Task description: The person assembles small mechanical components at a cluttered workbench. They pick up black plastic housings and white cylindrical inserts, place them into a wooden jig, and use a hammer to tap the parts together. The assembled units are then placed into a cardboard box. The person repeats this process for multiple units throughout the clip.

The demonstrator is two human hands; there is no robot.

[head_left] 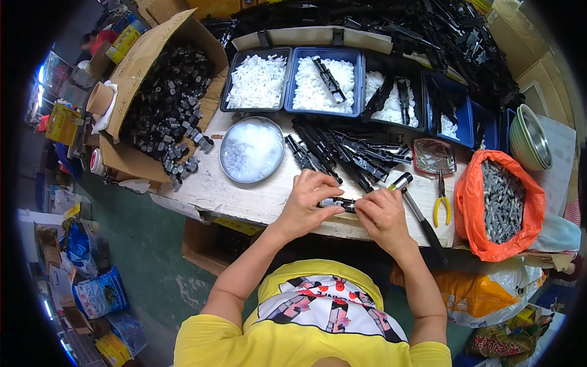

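Near the front edge of the bench, my left hand (pixel 304 205) and my right hand (pixel 385 215) hold a short black part (pixel 346 205) between them. The left fingers and thumb pinch its left end, where a pale stretch shows. At its other end the right fingertips are pressed together; whether they also hold something small is hidden. Just beyond my hands lies a pile of similar long black parts (pixel 351 153). A hammer (pixel 420 217) with a black grip rests close to my right hand, beside yellow-handled pliers (pixel 441 202).
A round metal dish (pixel 226 158) holds white material. Behind it stand blue bins (pixel 288 79) of small white pieces. An open cardboard box (pixel 143 58) spills black blocks at left. At right are a red tray (pixel 418 167) of thin pins and an orange bag (pixel 469 211) of grey pieces.
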